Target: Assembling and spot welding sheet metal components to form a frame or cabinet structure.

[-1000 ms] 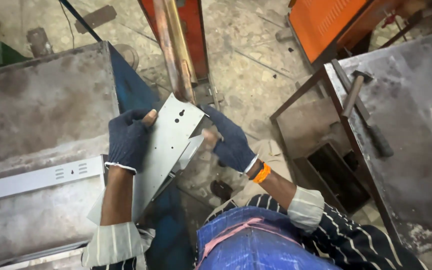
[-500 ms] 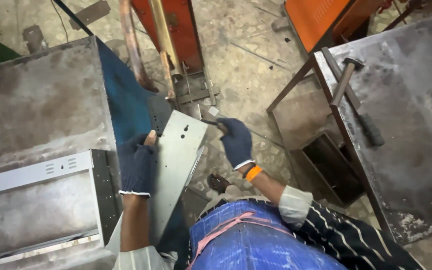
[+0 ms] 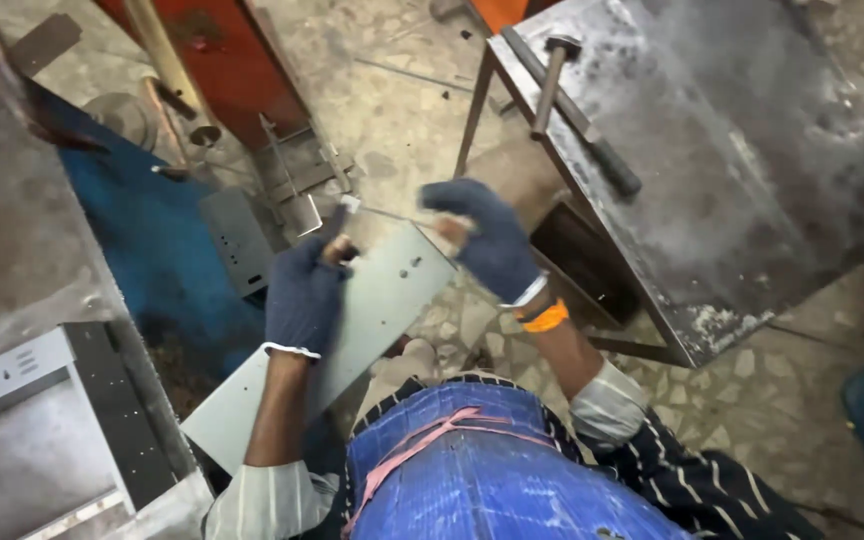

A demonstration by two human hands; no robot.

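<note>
A long grey sheet-metal panel (image 3: pixel 372 310) with small holes slants from lower left to upper right in front of me. My left hand (image 3: pixel 302 295), in a dark blue glove, grips its left edge near the top. My right hand (image 3: pixel 487 240), also gloved and with an orange band at the wrist, pinches the panel's far right corner. My blue apron with a pink strap (image 3: pixel 482 470) fills the bottom of the view.
A worn steel table (image 3: pixel 752 180) stands at the right with a hammer (image 3: pixel 582 110) lying on it. At the left sits a grey metal box-shaped housing with slots (image 3: pixel 42 420) on a workbench (image 3: pixel 12 240). Red machine frame (image 3: pixel 222 60) and scrap pieces lie on the stone floor.
The view has swung left and down. Both hands have carried the panel a little rightward, away from the workbench, and the right hand has shifted to its top corner.
</note>
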